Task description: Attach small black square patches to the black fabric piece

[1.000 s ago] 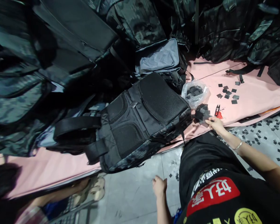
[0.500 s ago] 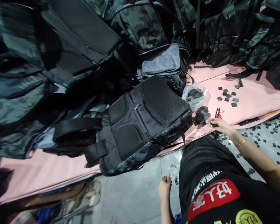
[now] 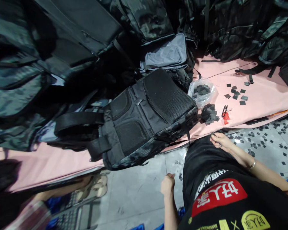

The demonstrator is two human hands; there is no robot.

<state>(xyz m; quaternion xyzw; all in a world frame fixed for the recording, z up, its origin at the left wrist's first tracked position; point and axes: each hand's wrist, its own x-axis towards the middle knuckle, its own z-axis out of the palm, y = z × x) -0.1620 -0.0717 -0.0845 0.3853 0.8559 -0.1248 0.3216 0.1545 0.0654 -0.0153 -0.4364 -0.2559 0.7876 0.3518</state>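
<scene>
My right hand (image 3: 220, 140) is closed in a pinch over my lap, just in front of the pink tabletop's edge. A small black square, mostly hidden, seems to be between its fingers. Down to the left, my left hand (image 3: 168, 184) hangs above the floor with its fingers curled, and I see nothing in it. A black backpack (image 3: 144, 118) with mesh padding and camouflage sides lies on its front in the middle. Beside it are a pile of black squares (image 3: 208, 114), a clear plastic bag (image 3: 207, 99) with more squares inside, and small thread snips (image 3: 224, 110) by a red scrap (image 3: 226, 118).
More camouflage and black backpacks (image 3: 148, 19) are heaped along the back and left. One open bag shows a grey lining (image 3: 166, 54). Loose black squares lie on the pink tabletop (image 3: 266, 102) and the grey floor (image 3: 134, 198). Another person's arm (image 3: 62, 188) is at lower left.
My right hand has drawn back from the pile of squares to above my lap. My left hand stays low with its fingers curled. The view has shifted slightly downward.
</scene>
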